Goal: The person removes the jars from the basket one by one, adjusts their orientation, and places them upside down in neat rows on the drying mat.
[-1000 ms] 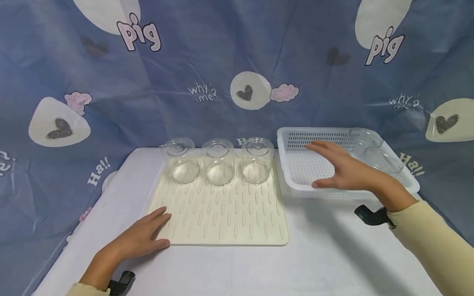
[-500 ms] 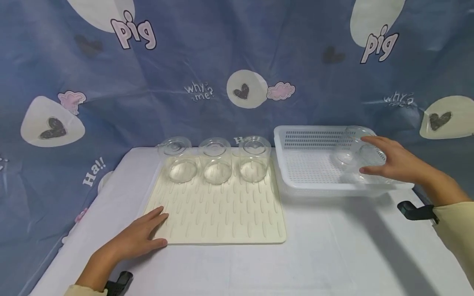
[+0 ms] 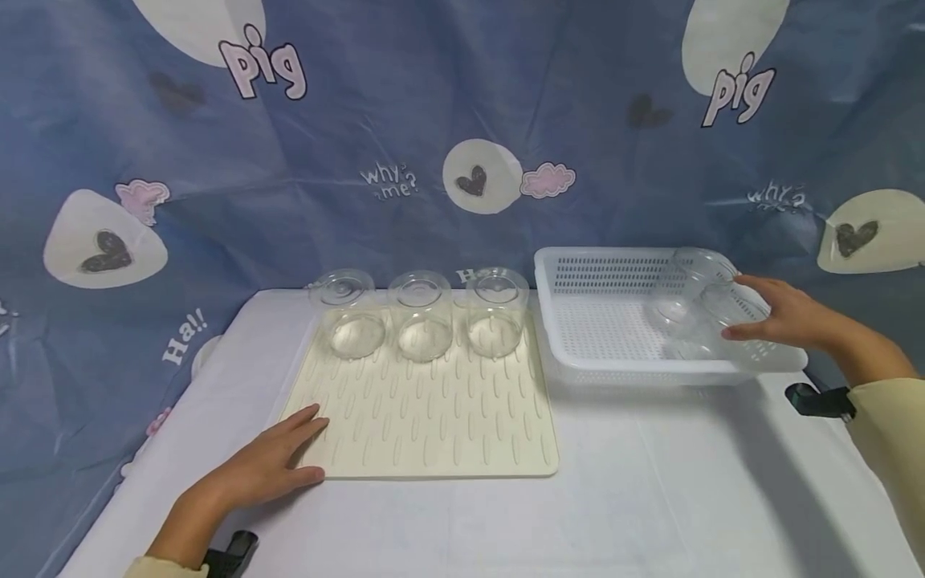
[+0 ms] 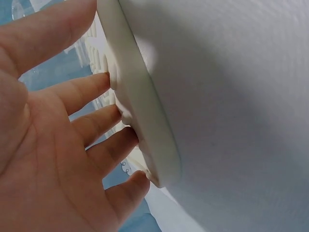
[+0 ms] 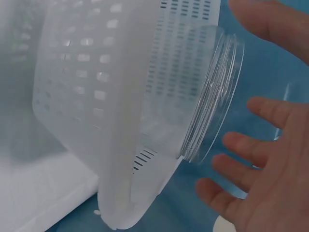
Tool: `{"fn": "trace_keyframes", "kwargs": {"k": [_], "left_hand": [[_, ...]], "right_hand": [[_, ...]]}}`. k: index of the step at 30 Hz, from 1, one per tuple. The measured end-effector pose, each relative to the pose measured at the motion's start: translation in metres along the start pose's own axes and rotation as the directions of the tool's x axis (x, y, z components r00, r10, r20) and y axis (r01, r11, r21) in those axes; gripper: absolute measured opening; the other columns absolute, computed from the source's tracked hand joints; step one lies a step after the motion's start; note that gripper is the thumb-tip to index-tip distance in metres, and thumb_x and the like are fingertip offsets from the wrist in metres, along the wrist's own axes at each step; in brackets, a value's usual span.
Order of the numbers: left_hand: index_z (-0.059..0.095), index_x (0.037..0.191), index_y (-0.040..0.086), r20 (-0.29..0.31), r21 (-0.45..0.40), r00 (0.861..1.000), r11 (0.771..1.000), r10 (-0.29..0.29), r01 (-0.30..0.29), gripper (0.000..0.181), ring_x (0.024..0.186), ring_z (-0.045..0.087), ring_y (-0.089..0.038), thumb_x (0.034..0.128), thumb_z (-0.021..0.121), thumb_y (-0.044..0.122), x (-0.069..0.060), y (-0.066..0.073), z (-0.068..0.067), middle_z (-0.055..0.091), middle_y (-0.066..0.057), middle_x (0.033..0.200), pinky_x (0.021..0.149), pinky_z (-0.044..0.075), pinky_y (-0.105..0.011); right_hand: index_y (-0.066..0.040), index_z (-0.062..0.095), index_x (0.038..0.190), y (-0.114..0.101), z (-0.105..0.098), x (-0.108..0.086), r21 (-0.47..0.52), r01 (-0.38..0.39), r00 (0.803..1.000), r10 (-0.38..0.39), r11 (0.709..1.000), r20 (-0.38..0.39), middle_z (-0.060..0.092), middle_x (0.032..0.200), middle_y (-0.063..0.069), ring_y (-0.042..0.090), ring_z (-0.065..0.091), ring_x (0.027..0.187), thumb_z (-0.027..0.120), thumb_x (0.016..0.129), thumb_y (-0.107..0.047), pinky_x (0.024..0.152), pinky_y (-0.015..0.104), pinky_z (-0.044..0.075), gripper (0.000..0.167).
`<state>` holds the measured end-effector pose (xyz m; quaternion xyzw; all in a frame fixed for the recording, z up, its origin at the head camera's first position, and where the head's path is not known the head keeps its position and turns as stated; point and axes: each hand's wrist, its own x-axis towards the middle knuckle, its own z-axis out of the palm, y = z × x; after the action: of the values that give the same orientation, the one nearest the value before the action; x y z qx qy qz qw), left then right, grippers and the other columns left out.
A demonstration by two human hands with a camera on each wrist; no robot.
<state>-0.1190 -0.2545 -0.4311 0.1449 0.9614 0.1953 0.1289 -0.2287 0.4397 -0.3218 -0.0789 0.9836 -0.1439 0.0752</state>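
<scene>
My left hand rests with spread, fairly straight fingers on the front left corner of a cream ridged drying mat; in the left wrist view its fingertips touch the mat by its thick edge. At the mat's back, several clear jars are not seen, only three, upside down: left jar, middle jar and right jar. My right hand hovers over the white basket's right side, thumb and fingers apart around a clear jar with a threaded mouth. In the right wrist view a gap separates fingers and jar.
The white perforated basket stands right of the mat on a white tablecloth. Behind the front jar, another clear jar sits in the basket. A blue printed cloth hangs behind everything.
My right hand has moved right, from above the basket's middle to beside the jars at its right end. My left hand stays on the mat corner. The view has shifted slightly.
</scene>
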Motion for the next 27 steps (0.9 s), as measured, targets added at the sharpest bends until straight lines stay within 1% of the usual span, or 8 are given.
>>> {"fn": "trace_keyframes", "kwargs": {"k": [4,8,13,16,21,25,27], "left_hand": [[0.047,0.145,0.0,-0.004,-0.008,1.0,1.0,-0.001,0.001,0.08,0.14,0.035,-0.055,0.0837,0.076,0.043,0.0,0.0,0.0,0.032,-0.028,0.157,0.105,0.04,-0.068],[0.048,0.144,0.0,-0.006,-0.009,1.0,1.0,-0.006,0.006,0.08,0.14,0.035,-0.055,0.0831,0.076,0.043,0.0,0.001,0.001,0.033,-0.028,0.157,0.105,0.04,-0.068],[0.048,0.143,-0.001,-0.014,-0.001,1.0,1.0,-0.007,0.007,0.08,0.139,0.036,-0.055,0.0826,0.077,0.042,-0.001,0.001,0.002,0.033,-0.029,0.156,0.104,0.04,-0.068],[0.049,0.143,-0.001,-0.02,0.003,1.0,1.0,-0.002,0.002,0.079,0.139,0.037,-0.055,0.0824,0.077,0.042,-0.002,0.0,0.001,0.034,-0.029,0.156,0.104,0.04,-0.068],[0.048,0.143,0.0,-0.026,0.003,1.0,1.0,0.001,-0.001,0.079,0.139,0.036,-0.055,0.0828,0.076,0.042,-0.003,0.001,0.0,0.034,-0.028,0.156,0.104,0.04,-0.069],[0.049,0.143,-0.001,-0.03,-0.005,1.0,1.0,0.005,-0.005,0.078,0.139,0.036,-0.055,0.0832,0.076,0.042,-0.003,0.003,0.001,0.035,-0.029,0.156,0.105,0.04,-0.069],[0.049,0.143,-0.001,-0.035,-0.005,0.999,1.0,0.007,-0.007,0.078,0.138,0.037,-0.056,0.0829,0.076,0.041,-0.003,0.003,0.001,0.035,-0.029,0.155,0.104,0.04,-0.068]], "right_hand": [[0.012,0.013,0.152,0.002,0.0,0.006,0.038,-0.021,0.997,0.018,0.999,0.073,0.016,0.149,0.048,0.068,0.02,0.133,0.074,0.084,-0.036,0.102,0.083,0.023,0.102],[0.015,0.008,0.151,0.002,0.004,0.009,0.04,-0.048,0.994,0.044,0.998,0.098,0.017,0.148,0.05,0.068,0.021,0.132,0.073,0.084,-0.039,0.104,0.081,0.023,0.107],[0.02,0.004,0.149,0.0,0.01,0.011,0.046,-0.084,0.988,0.077,0.995,0.135,0.023,0.142,0.053,0.068,0.032,0.126,0.072,0.086,-0.041,0.101,0.078,0.033,0.11],[0.021,0.003,0.148,-0.002,0.012,0.012,0.039,-0.102,0.985,0.096,0.994,0.145,0.026,0.141,0.052,0.067,0.036,0.125,0.071,0.086,-0.042,0.101,0.077,0.036,0.112],[0.019,-0.001,0.149,-0.001,0.012,0.012,0.041,-0.124,0.98,0.116,0.991,0.161,0.024,0.143,0.05,0.068,0.027,0.129,0.069,0.087,-0.046,0.103,0.08,0.028,0.114],[0.016,-0.005,0.15,0.003,0.014,0.012,0.073,-0.149,0.973,0.133,0.986,0.188,0.021,0.145,0.049,0.069,0.018,0.132,0.068,0.087,-0.049,0.103,0.082,0.022,0.116],[0.015,-0.007,0.15,0.004,0.014,0.012,0.094,-0.153,0.972,0.133,0.984,0.192,0.019,0.145,0.05,0.069,0.016,0.132,0.068,0.087,-0.049,0.103,0.082,0.021,0.116]]}}
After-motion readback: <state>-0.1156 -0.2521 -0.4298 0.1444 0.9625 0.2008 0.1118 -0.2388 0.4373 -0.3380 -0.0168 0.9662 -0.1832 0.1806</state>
